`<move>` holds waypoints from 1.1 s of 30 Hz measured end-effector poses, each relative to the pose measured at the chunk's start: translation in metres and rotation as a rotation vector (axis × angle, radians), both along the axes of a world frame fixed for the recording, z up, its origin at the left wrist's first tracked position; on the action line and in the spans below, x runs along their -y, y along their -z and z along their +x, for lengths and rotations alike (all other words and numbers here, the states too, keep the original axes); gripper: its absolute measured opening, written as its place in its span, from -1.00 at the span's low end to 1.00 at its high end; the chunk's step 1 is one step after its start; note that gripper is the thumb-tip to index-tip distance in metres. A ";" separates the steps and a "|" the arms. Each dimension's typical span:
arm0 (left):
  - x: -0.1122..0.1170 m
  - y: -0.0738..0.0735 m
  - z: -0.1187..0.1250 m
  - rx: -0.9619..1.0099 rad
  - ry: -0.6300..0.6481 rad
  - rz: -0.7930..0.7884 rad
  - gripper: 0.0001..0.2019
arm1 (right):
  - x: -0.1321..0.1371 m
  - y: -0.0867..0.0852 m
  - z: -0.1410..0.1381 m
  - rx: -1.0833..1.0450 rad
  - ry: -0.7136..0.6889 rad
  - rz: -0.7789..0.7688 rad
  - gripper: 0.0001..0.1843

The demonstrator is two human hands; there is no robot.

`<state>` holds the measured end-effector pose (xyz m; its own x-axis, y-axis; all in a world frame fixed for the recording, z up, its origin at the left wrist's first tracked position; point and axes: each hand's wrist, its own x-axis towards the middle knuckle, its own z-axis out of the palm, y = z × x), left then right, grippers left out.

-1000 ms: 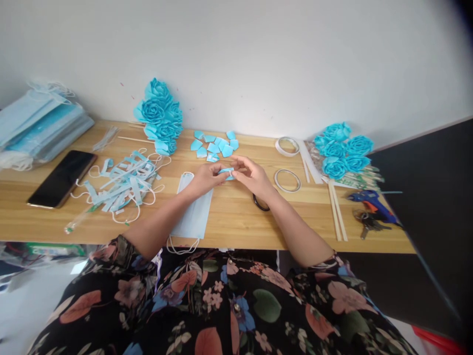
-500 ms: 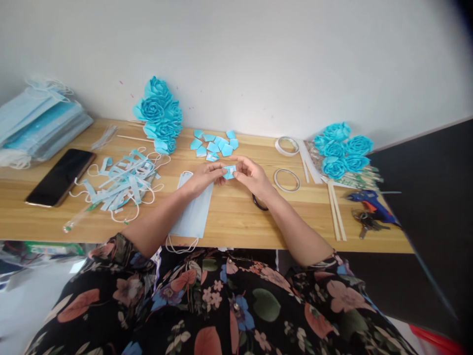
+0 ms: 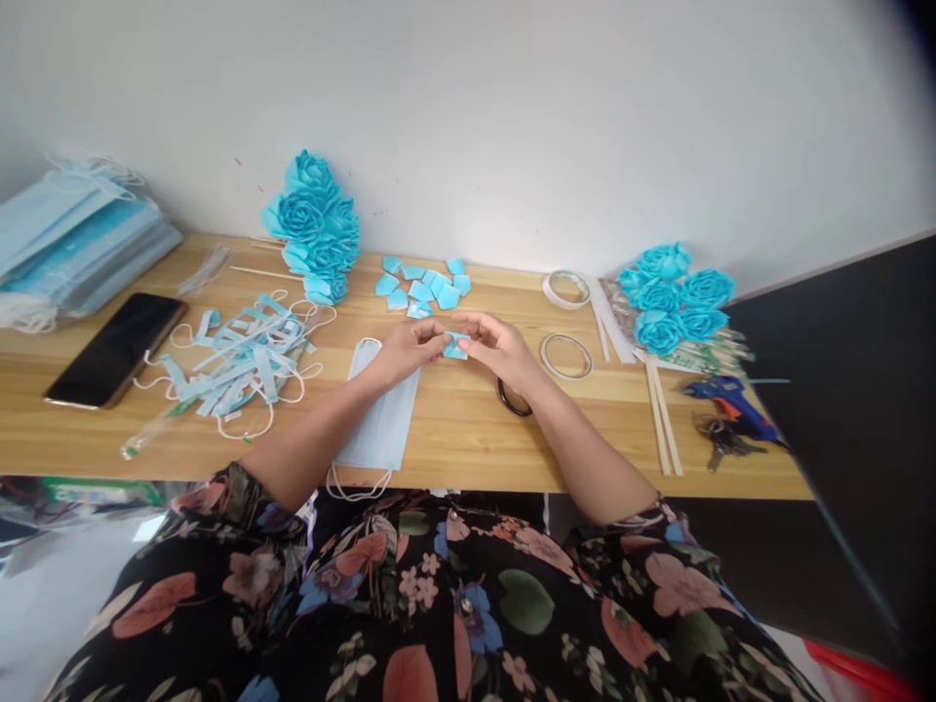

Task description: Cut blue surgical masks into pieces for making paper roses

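The light-blue face mask [image 3: 376, 419] lies partly beneath the left forearm [image 3: 314, 439], its ear loops [image 3: 358, 487] over the front edge of the table [image 3: 468, 468]; a dragging forearm could pull it off. A black ring-shaped item [image 3: 503, 395] lies beside the right wrist [image 3: 539, 380], partly hidden; sideways movement of that wrist could displace it. Farther in, over the table, the left hand [image 3: 406, 353] and the right hand [image 3: 504, 351] jointly pinch a small blue piece [image 3: 456, 347] between thumbs and fingers. Uneven thumb pressure could crease the piece; a slackened pinch could let it drop. Fingers cover its left and right ends, so its long axis and pointing direction cannot be established; the visible near edge runs roughly side to side. Loose blue cut pieces [image 3: 422, 292] lie on the table just beyond the fingertips, near the wall [image 3: 468, 127]
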<state>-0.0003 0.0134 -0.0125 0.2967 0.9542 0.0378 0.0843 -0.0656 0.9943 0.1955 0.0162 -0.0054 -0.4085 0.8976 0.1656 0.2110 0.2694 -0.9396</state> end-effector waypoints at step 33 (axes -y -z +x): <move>0.002 0.003 0.003 0.053 0.009 0.051 -0.63 | 0.004 0.001 -0.006 -0.049 0.172 0.089 -0.59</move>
<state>0.0024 0.0118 -0.0152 0.3018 0.9479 0.1017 0.0310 -0.1164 0.9927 0.1896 0.0118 -0.0065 -0.2398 0.9345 0.2629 0.2156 0.3153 -0.9242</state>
